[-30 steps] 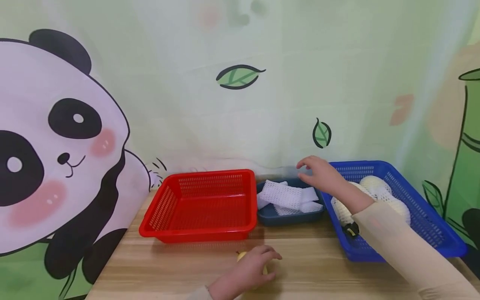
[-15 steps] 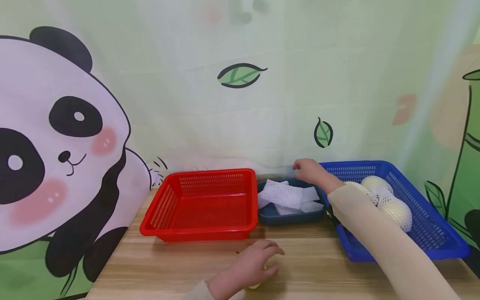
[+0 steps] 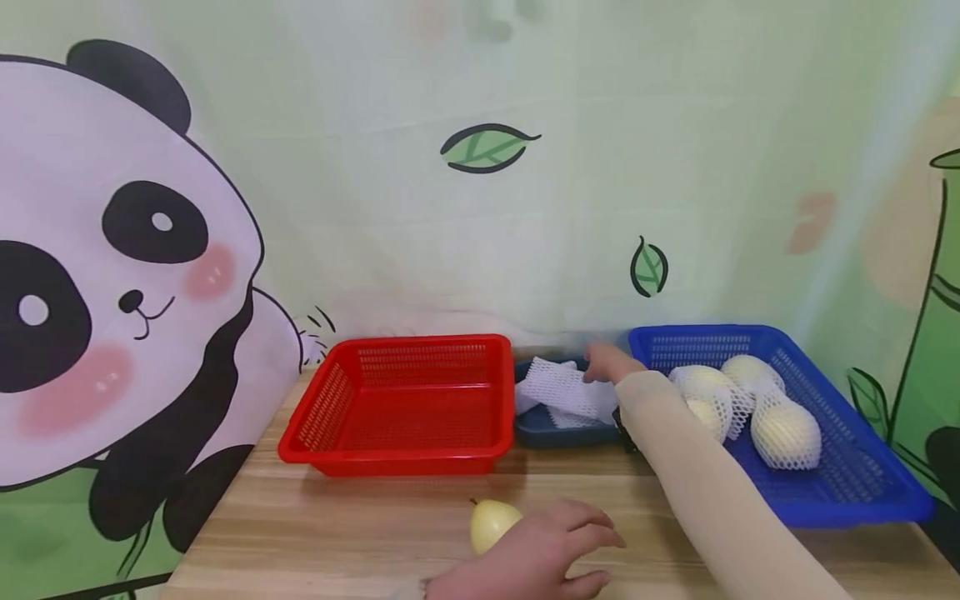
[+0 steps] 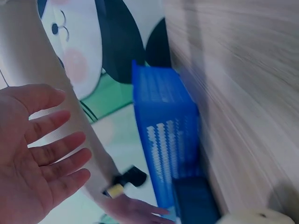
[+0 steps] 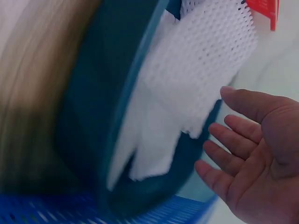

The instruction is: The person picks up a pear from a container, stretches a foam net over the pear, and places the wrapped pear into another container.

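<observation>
A yellow pear (image 3: 491, 523) lies on the wooden table, partly covered in the head view by my left hand (image 3: 543, 554). That hand is just right of the pear, its fingers loosely spread with nothing in them; the left wrist view shows its bare palm. My right hand (image 3: 611, 364) is over the right side of a small dark blue basin (image 3: 558, 437) heaped with white foam fruit nets (image 3: 558, 388). From the right wrist, its relaxed fingers (image 5: 227, 140) appear close to the nets (image 5: 196, 65), holding none.
Left of the basin stands a red plastic basket (image 3: 420, 462). On the right, a blue basket (image 3: 862, 475) contains several pale fruits in foam nets (image 3: 786, 433). A panda-printed cloth (image 3: 390, 233) hangs behind the table.
My left hand has moved right, off the pear, uncovering more of it. My right hand has come down and slightly left from near the blue basket to the foam nets.
</observation>
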{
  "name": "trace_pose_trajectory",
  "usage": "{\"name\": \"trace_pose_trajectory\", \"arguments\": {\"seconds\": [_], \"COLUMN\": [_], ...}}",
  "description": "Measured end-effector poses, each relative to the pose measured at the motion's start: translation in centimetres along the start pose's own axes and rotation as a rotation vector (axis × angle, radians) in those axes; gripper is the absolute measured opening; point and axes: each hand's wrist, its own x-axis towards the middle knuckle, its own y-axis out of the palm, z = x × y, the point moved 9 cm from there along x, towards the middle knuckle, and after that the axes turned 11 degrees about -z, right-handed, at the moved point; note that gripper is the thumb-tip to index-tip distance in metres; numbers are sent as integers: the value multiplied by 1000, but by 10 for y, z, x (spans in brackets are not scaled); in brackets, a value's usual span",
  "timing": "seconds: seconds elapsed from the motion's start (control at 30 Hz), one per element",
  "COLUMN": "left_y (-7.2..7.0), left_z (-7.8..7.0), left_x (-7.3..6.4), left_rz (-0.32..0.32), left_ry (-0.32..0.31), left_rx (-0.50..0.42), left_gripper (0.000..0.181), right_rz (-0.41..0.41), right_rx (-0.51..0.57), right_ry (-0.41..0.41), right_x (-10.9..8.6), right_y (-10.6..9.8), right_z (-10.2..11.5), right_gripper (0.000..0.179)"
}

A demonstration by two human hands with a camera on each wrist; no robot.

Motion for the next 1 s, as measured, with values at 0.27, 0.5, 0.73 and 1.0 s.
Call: {"name": "trace_pose_trajectory", "arguments": {"seconds": [0.27, 0.5, 0.73, 1.0], "left_y": [9, 14, 13, 6], "left_z": [-16, -12, -4, 13], "left_x": [2, 1, 3, 4], "left_rz": [149, 161, 152, 91], "left_ry": [30, 9, -5, -57], "left_rx": [-103, -92, -83, -45], "left_gripper": [39, 36, 35, 32], "right_rz": [17, -13, -63, -20], "right_rx": [18, -54, -28, 171], "right_ry": [97, -20, -70, 35], "right_x": [-54, 29, 100, -58], "right_y": [-10, 24, 43, -74], "right_z": [20, -34, -87, 29], "right_gripper": [51, 31, 17, 16]}}
